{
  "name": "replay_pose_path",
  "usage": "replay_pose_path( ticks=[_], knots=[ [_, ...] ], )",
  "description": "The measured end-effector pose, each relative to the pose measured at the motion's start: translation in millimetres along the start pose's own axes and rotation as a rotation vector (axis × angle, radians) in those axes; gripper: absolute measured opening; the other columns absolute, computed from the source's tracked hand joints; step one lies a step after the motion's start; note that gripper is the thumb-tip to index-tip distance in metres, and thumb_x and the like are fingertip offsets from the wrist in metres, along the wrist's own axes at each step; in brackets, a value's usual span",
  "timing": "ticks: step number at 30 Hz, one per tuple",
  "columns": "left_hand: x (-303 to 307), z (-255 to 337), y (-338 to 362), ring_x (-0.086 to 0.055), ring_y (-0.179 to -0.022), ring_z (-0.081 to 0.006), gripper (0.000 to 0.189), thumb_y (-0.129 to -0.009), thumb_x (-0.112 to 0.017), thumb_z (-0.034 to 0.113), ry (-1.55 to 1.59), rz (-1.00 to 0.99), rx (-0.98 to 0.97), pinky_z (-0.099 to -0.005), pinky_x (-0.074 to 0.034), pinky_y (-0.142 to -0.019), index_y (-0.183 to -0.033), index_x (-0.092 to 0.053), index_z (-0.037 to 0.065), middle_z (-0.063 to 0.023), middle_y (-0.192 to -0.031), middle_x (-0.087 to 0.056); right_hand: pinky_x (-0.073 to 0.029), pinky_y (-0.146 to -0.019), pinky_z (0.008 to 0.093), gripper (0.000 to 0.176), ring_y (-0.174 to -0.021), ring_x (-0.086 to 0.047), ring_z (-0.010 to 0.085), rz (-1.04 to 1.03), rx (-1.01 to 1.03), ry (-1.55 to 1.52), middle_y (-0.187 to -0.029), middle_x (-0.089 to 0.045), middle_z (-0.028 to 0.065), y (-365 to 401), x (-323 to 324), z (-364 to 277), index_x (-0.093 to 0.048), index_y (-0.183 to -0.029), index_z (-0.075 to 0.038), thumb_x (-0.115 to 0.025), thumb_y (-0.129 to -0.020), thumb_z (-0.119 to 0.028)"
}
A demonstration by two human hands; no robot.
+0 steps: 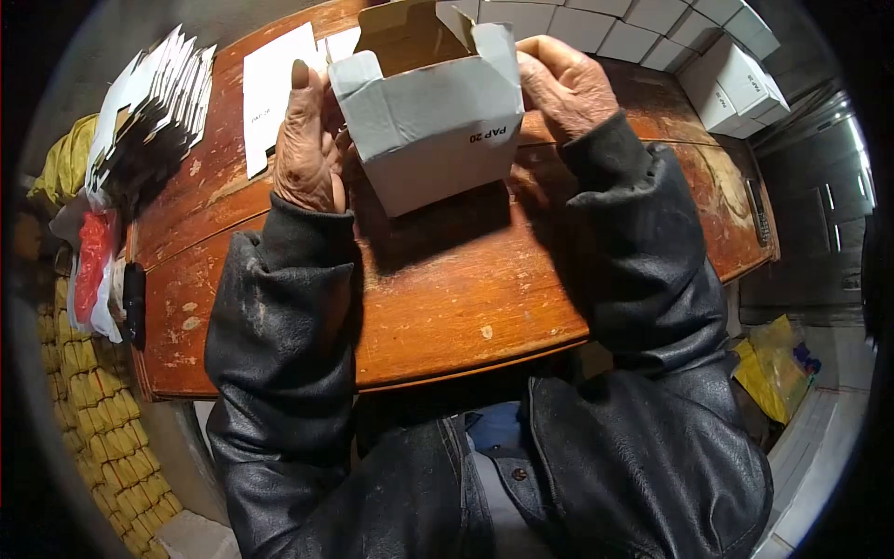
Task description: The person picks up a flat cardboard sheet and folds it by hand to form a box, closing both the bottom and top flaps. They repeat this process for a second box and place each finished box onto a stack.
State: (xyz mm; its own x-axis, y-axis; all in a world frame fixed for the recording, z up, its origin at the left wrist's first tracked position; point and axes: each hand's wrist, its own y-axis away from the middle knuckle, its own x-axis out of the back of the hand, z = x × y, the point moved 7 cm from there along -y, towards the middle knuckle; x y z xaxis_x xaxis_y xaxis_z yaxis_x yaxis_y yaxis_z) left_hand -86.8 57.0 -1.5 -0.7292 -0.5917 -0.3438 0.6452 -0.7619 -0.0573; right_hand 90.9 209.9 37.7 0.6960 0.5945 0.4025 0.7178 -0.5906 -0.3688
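Observation:
A white cardboard box [442,154] marked "PAP 20" is held tilted over the table, its top open and the brown inside showing. My left hand [307,154] supports its left side, thumb pointing up and the fingers partly hidden by the box. At the upper right edge, my right hand [568,86] is closed on the box wall beside a raised flap, with its fingertips out of sight behind the cardboard. Below the box, a dark shadow falls on the worn wooden table [447,317].
Flat white cartons [154,102] stand stacked at the left, and another flat carton [279,88] lies behind my left hand. Several closed white boxes [731,88] line the back right. A red plastic bag [93,265] hangs by the left edge.

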Motion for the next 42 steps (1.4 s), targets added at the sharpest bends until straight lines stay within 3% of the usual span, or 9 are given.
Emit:
replay_pose_path(
  ticks=[6,12,14,18,19,20,27,33,42],
  knots=[
    [-7,5,-2,-0.056,-0.097,-0.0164,0.077,-0.081,-0.055,0.066,-0.074,-0.195,-0.226,-0.0316,-0.048,-0.082,-0.127,-0.046,0.005,-0.0074,-0.103,-0.058,-0.041,-0.096,0.0321,0.031,-0.107,-0.056,0.0192,0.014,0.203,-0.214,-0.118,-0.058,0.0134,8,8,-44,-0.059,-0.115,-0.003,-0.048,-0.096,-0.025],
    [-19,18,8,-0.051,-0.109,-0.0207,0.076,-0.083,-0.065,0.046,-0.14,-0.191,-0.288,-0.0334,-0.046,-0.089,-0.136,-0.036,-0.001,-0.0158,-0.125,-0.05,-0.041,-0.094,0.0314,0.042,-0.106,-0.054,0.0198,0.147,0.507,-0.084,-0.113,-0.058,0.014,20,-9,-83,-0.051,-0.122,0.005,-0.052,-0.093,-0.025],
    [-25,23,10,-0.054,-0.105,-0.0204,0.072,-0.084,-0.065,0.04,-0.265,-0.181,-0.276,-0.0321,-0.047,-0.087,-0.135,-0.037,-0.001,-0.0158,-0.122,-0.052,-0.043,-0.092,0.0368,0.023,-0.104,-0.056,0.0258,-0.043,0.664,-0.011,-0.106,-0.06,0.0147,19,-1,-80,-0.063,-0.102,-0.003,-0.06,-0.089,-0.022],
    [-26,20,13,-0.057,-0.1,-0.0212,0.054,-0.09,-0.056,0.03,-0.184,-0.177,-0.254,-0.0301,-0.047,-0.086,-0.131,-0.043,-0.003,-0.0179,-0.12,-0.054,-0.034,-0.101,0.0372,0.035,-0.119,-0.046,0.0259,-0.191,0.56,0.12,-0.128,-0.049,0.0167,17,-7,-67,-0.061,-0.111,-0.004,-0.058,-0.09,-0.031],
    [-25,17,12,-0.056,-0.102,-0.0222,0.051,-0.091,-0.054,0.029,-0.157,-0.173,-0.229,-0.0307,-0.046,-0.087,-0.13,-0.045,-0.003,-0.0189,-0.122,-0.053,-0.034,-0.101,0.037,0.035,-0.12,-0.046,0.0256,-0.183,0.519,0.132,-0.127,-0.05,0.0165,16,-7,-67,-0.061,-0.111,-0.004,-0.059,-0.089,-0.03],
    [-21,21,12,-0.052,-0.11,-0.0256,0.046,-0.095,-0.043,0.029,-0.384,-0.217,-0.482,-0.0324,-0.041,-0.094,-0.128,-0.048,-0.002,-0.0204,-0.125,-0.049,-0.034,-0.101,0.0368,0.034,-0.12,-0.046,0.0253,-0.173,0.478,0.144,-0.127,-0.05,0.0164,17,-8,-68,-0.061,-0.111,-0.004,-0.061,-0.088,-0.029],
    [-22,17,11,-0.051,-0.104,-0.0194,0.041,-0.096,-0.037,0.024,-0.19,-0.172,-0.39,-0.0299,-0.037,-0.093,-0.124,-0.043,-0.005,-0.0141,-0.113,-0.053,-0.035,-0.104,0.0355,0.034,-0.118,-0.049,0.0198,-0.136,0.294,0.021,-0.122,-0.052,0.0115,15,-6,-54,-0.054,-0.112,-0.003,-0.07,-0.081,-0.009],
    [-23,16,15,-0.05,-0.11,-0.0186,0.051,-0.091,-0.051,0.021,-0.177,-0.133,-0.256,-0.0277,-0.041,-0.093,-0.133,-0.036,-0.004,-0.0138,-0.12,-0.051,-0.042,-0.101,0.035,0.045,-0.112,-0.055,0.0197,-0.079,0.299,0.16,-0.117,-0.054,0.0092,14,-5,-47,-0.052,-0.118,-0.008,-0.073,-0.078,-0.008],
    [-30,22,26,-0.056,-0.109,-0.0218,0.056,-0.082,-0.065,0.004,-0.333,-0.125,-0.387,-0.0307,-0.048,-0.091,-0.132,-0.039,0.001,-0.0159,-0.122,-0.051,-0.046,-0.097,0.0348,0.052,-0.107,-0.06,0.0226,0.032,0.358,0.364,-0.115,-0.058,0.0119,16,-14,-48,-0.046,-0.122,-0.004,-0.073,-0.077,-0.005]
  ],
)
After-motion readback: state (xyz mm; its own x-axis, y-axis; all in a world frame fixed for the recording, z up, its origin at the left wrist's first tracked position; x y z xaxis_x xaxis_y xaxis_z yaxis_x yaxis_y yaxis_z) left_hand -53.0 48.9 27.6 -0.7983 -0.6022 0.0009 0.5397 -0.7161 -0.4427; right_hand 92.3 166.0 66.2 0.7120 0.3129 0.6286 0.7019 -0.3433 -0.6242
